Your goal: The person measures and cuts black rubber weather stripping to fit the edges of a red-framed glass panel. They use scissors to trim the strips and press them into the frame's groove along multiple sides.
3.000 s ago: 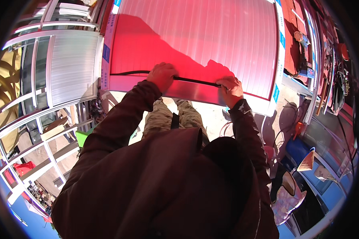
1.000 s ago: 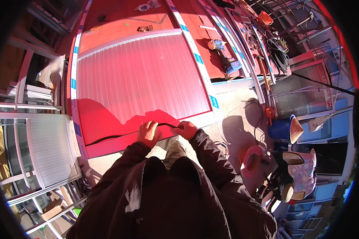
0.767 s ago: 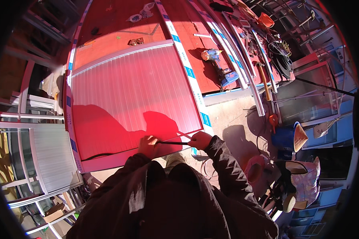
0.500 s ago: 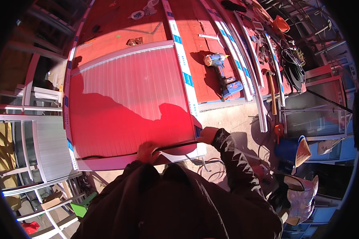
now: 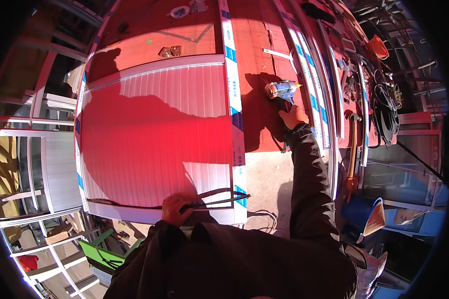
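Observation:
A framed panel (image 5: 207,104) of pale ribbed sheet lies in front of me on a red-topped bench. My left hand (image 5: 178,208) is closed at its near rail (image 5: 129,212), with a black rubber strip (image 5: 217,191) in the fingers. The strip's free end sticks out past the right stile, and another stretch of it runs left along the rail. Over to the right, my right hand (image 5: 294,117) wraps the handle of a blue and orange cordless drill (image 5: 280,89) lying on the bench. That hand and sleeve hide the drill's battery.
Long taped white profiles (image 5: 312,74) lie right of the drill. Beyond them are a hammer (image 5: 353,144), coiled black cable (image 5: 384,107) and an orange bowl (image 5: 378,47). A blue bucket (image 5: 356,215) stands at lower right. Window frames (image 5: 62,169) lean at left.
My right hand has left the panel's near right corner and the strip, reaching forward and right onto the drill. The strip's right end now hangs loose. The view has shifted.

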### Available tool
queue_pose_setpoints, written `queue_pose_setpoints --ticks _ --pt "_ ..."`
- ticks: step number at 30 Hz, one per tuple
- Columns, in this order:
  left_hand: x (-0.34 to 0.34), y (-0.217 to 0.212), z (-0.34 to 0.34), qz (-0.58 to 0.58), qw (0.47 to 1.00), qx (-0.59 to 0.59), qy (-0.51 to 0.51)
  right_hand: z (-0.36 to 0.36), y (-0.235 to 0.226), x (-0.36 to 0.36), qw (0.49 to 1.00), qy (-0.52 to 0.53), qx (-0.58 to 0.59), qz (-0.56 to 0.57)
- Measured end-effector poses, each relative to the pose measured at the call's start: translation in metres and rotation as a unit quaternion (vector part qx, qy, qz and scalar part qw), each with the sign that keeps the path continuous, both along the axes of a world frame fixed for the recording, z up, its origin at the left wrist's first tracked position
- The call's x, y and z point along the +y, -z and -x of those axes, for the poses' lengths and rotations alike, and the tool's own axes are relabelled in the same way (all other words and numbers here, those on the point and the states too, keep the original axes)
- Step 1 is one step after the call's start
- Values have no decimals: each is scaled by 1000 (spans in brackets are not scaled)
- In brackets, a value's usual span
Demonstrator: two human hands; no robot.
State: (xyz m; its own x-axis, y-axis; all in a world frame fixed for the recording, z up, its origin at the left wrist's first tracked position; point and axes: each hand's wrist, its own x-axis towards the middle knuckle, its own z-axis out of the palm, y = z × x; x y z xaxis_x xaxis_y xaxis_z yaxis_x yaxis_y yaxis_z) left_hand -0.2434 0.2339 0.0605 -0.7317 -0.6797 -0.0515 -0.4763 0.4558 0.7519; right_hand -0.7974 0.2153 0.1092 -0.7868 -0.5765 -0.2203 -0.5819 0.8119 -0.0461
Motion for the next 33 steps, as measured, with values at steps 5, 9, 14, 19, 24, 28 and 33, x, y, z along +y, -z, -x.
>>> queue_pose_setpoints --ticks 5,9,14,19,24,28,33 --pt "1 2 4 37 999 5 -17 30 -9 -11 996 -41 76 -13" --pt "1 4 4 24 1000 -8 -17 57 -1 -18 987 -33 155 -2" --pt "5 3 3 17 999 -20 -42 42 10 -47 939 -199 185 211" --pt "2 3 4 13 999 -3 -49 17 36 -68 987 -104 33 116" --pt "2 4 7 10 999 16 -50 17 53 -79 992 -87 70 59" --pt "0 -8 8 -4 999 2 -50 14 49 -85 991 -97 57 65" --pt "-6 -16 11 2 999 28 -26 -15 0 -81 962 -187 113 163"
